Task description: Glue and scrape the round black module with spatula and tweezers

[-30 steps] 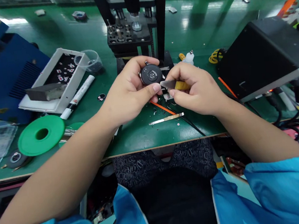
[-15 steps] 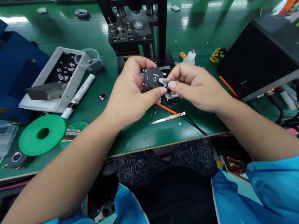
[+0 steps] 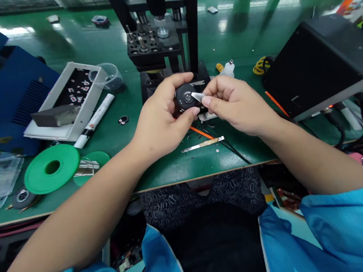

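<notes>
My left hand (image 3: 162,116) grips a round black watch case (image 3: 183,97) by its edge, thumb below and fingers around the far side. Its back faces up, with a ringed sensor in the centre. Between thumb and forefinger, my right hand (image 3: 233,101) pinches a small flat metal blade (image 3: 198,96) with a pointed end. The blade's tip lies over the case back near the sensor; whether it touches is too small to tell. Below the hands, metal tweezers (image 3: 203,144) lie on the green bench beside an orange strip (image 3: 201,132).
A black press (image 3: 155,47) stands behind my hands. To the left are a white tray (image 3: 69,131) of small parts, a marker (image 3: 96,119), a clear cup (image 3: 109,76) and a green spool (image 3: 38,174). A black box-shaped device (image 3: 317,59) stands right, near a small bottle (image 3: 228,68).
The watch case has tilted slightly in my left hand, and the blade has turned a little over it. The whole view has shifted slightly. Both grips stay the same.
</notes>
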Available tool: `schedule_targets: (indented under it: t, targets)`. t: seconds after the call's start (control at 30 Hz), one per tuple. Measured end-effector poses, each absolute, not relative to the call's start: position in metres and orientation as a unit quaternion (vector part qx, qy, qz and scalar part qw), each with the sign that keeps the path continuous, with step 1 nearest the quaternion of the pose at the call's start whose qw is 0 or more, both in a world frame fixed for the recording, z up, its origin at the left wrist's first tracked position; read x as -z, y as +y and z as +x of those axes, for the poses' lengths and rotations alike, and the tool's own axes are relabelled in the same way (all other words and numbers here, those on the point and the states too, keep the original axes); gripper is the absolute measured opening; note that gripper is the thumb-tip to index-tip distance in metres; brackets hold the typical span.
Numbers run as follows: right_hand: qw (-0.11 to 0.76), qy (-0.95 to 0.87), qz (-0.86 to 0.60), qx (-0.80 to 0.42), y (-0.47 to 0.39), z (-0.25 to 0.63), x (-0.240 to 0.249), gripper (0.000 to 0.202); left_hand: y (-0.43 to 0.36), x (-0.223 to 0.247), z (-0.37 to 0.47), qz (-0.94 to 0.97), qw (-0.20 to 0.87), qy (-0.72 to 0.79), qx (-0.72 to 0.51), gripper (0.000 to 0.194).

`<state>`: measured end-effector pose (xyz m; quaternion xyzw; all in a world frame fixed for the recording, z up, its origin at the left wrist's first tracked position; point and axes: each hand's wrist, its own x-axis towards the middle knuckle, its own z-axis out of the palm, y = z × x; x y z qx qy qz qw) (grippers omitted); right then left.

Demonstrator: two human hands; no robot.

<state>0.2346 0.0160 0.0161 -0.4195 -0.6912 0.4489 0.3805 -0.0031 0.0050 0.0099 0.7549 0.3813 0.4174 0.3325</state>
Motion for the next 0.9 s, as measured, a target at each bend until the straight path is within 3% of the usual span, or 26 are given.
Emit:
schedule_targets:
  t: [0.17, 0.47, 0.7, 0.9]
  targets:
    - [0.389, -0.671, -0.427, -0.465, 0.015, 0.231, -0.015, 0.023, 0.001, -0.015, -0.002, 0.770, 0.258, 0.434, -0.389, 0.053]
    - [0.383, -0.660, -0.428, -0.485, 0.015, 0.228, -0.013, 0.021, -0.002, -0.016, -0.002, 0.797, 0.175, 0.451, -0.361, 0.049]
    - [0.404, -0.639, -0.401, -0.517, 0.016, 0.227, -0.008, 0.034, -0.002, -0.010, 0.002, 0.817, 0.157, 0.437, -0.341, 0.064]
    - [0.414, -0.620, -0.365, -0.558, 0.014, 0.225, -0.007, 0.044, -0.002, -0.006, 0.003, 0.816, 0.162, 0.425, -0.358, 0.060]
